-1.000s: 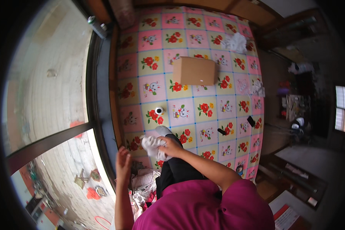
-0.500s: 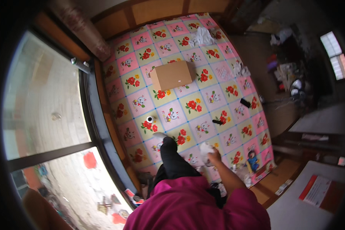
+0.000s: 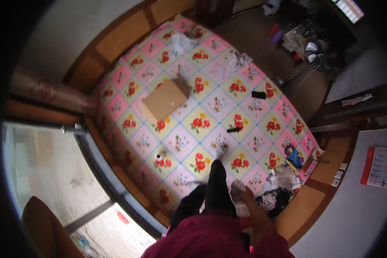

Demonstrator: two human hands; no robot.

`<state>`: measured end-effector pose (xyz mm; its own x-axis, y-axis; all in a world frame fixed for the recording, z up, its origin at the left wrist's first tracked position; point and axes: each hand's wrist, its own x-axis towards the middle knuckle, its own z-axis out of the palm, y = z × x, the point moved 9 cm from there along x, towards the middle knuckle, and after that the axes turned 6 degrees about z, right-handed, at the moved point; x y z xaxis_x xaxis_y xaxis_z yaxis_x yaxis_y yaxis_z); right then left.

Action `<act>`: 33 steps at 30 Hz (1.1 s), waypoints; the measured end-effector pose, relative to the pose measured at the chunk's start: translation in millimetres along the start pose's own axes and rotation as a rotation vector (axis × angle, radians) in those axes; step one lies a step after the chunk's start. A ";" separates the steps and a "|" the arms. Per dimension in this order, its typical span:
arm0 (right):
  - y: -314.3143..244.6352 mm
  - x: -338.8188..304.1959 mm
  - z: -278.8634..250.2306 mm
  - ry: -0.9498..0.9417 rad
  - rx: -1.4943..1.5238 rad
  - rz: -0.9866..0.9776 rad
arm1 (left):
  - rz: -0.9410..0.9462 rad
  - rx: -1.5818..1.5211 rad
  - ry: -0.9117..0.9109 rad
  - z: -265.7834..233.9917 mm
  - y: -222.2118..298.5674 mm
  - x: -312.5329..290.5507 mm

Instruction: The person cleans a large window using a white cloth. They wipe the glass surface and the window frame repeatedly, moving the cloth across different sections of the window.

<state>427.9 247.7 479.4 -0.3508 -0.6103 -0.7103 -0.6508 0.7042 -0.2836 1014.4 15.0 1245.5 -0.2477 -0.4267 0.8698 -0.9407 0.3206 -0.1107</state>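
Note:
My right hand [image 3: 247, 196] is low, beside my right leg, closed around a pale crumpled bundle [image 3: 237, 187] that looks like cloth or thin plastic. Its exact kind is blurred. A bare brown shape [image 3: 43, 225] at the lower left may be my bent left arm; my left hand does not show. My feet stand on a patterned sheet [image 3: 219, 105] with flowers and cartoon figures. A closed-looking cardboard box [image 3: 164, 101] lies on it ahead of me. To the left is a small white roll-like thing [image 3: 159, 156] with a dark centre.
A flat black rectangle [image 3: 258, 94] and a small black object [image 3: 233, 130] lie on the sheet. White crumpled fabric [image 3: 182, 44] is at the far end. To the right are a blue doll-like toy [image 3: 294, 157] and heaped clothes [image 3: 271, 201]. A glass window [image 3: 58, 167] borders the left.
The view has turned, and my body has shifted toward the right. One socked foot now stands farther forward. The pale bundle stays in my right hand, lower beside my leg.

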 end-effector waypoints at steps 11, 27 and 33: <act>-103.8 82.5 -104.0 0.089 0.277 0.016 | -0.255 -0.286 -0.073 214.9 49.9 10.9; -306.3 173.4 -189.7 0.134 0.909 0.157 | -0.801 -0.984 -1.579 462.5 233.1 -277.1; -364.2 144.2 -185.9 0.079 1.212 0.052 | -1.352 -0.996 -1.805 503.4 284.2 -299.1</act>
<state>489.2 -164.2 600.0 -0.4255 -0.5616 -0.7096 0.4015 0.5856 -0.7042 704.6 -192.0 711.9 -0.2486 -0.4532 -0.8560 -0.4867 -0.7056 0.5150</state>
